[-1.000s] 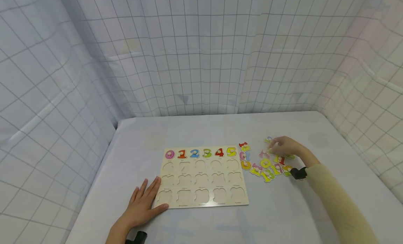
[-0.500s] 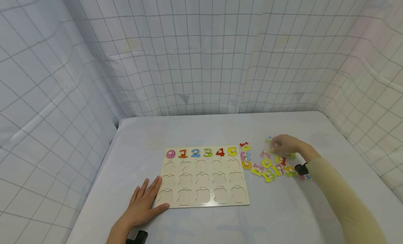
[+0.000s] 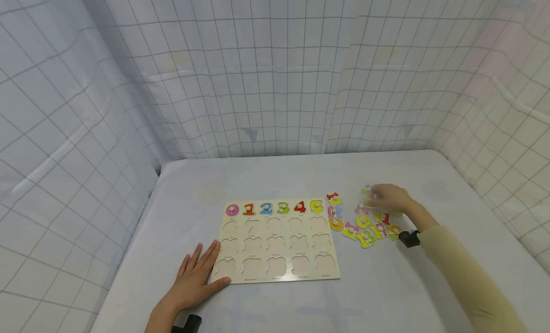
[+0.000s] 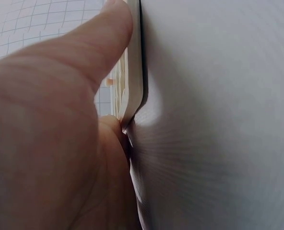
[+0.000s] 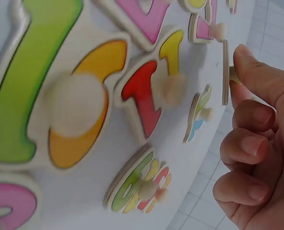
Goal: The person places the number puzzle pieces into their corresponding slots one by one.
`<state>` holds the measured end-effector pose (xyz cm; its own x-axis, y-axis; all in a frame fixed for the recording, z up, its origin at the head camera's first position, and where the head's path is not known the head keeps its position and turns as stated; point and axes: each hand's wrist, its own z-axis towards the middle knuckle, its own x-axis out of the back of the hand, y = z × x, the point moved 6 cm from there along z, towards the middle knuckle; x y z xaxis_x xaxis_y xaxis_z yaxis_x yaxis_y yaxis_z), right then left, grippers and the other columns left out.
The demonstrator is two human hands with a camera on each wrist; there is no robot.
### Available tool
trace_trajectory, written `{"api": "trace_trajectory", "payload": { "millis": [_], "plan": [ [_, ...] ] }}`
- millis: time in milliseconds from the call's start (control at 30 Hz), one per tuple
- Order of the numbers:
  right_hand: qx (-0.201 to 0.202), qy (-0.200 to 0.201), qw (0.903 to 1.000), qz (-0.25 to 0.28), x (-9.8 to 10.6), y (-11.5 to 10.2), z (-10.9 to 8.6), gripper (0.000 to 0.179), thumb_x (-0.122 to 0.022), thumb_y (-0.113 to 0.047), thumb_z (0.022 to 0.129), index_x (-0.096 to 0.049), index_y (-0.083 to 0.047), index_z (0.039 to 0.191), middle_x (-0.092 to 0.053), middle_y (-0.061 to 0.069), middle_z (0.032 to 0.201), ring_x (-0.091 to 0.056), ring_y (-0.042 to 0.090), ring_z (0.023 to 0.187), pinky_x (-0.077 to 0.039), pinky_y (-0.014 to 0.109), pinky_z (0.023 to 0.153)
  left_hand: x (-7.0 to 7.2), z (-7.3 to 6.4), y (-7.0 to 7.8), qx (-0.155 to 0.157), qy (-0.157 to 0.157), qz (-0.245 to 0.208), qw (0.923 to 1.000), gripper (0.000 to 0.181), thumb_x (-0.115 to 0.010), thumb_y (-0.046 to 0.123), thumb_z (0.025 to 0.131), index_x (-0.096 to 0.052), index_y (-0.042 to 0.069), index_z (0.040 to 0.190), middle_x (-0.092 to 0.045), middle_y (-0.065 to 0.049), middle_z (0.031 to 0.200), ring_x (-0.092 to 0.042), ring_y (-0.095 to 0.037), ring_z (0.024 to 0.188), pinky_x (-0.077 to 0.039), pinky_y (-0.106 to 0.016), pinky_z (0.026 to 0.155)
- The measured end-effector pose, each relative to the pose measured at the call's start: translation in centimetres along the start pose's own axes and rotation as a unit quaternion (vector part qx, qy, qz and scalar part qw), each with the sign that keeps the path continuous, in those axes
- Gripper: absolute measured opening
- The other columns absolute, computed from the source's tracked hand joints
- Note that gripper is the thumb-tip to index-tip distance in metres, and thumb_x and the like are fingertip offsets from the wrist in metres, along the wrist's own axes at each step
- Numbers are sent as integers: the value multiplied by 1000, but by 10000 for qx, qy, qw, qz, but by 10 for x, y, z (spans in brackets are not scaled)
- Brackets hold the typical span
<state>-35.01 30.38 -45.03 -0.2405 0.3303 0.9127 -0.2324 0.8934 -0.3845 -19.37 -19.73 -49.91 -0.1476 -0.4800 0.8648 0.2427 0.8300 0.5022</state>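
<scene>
The left hand (image 3: 192, 281) rests with straight, spread fingers on the near left corner of the puzzle board (image 3: 276, 254). Right of this board lie loose number pieces (image 3: 363, 222), and above the farther ones the right hand (image 3: 390, 198) pinches one piece (image 5: 225, 67) by its knob (image 5: 233, 74), other fingers curled.

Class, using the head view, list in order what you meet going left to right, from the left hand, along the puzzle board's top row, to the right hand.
Left hand, pink 0, orange-red 1, blue 2, green 3, red 4, yellow 5, red-and-yellow loose piece, right hand.
</scene>
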Motion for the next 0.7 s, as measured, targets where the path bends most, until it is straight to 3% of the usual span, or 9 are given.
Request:
{"api": "trace_trajectory", "payload": {
  "millis": [233, 400, 500, 700],
  "plan": [
    [47, 57, 9990, 451, -9, -45, 10, 29, -62, -38, 91, -59, -8, 92, -56, 1, 66, -53, 17, 52, -38, 28, 45, -1, 1, 0, 99, -86, 47, 9999, 94, -60, 64, 81, -26, 10, 151, -26, -13, 153, -5, -40, 141, 2, -58, 107],
    [458, 369, 9943, 886, -19, -88, 20, 29, -65, -38, 90, -61, -9, 92, -51, 2, 66, -50, 16, 49, -36, 26, 44, -8, 1, -5, -9, 7, 114, 9999, 94, -56, 67, 81, -22, 16, 153, -25, -11, 154, -3, -37, 141, 6, -55, 108],
    [661, 538, 9930, 821, -30, -115, 28, 27, -66, -37, 90, -62, -11, 87, -50, 0, 62, -43, 14, 49, -31, 25, 45, -8, 0, -5, -81, 80, 54, 9999, 94, -57, 66, 81, -22, 16, 153, -26, -12, 153, -3, -38, 141, 6, -56, 108],
    [708, 624, 9937, 611, -56, -162, 41, 25, -68, -39, 87, -62, -15, 83, -53, -5, 64, -47, 12, 51, -34, 25, 45, -6, -1, 1, -15, 15, 10, 10000, 93, -61, 61, 82, -25, 12, 152, -26, -14, 153, -4, -40, 141, 3, -58, 106]
  ]
}}
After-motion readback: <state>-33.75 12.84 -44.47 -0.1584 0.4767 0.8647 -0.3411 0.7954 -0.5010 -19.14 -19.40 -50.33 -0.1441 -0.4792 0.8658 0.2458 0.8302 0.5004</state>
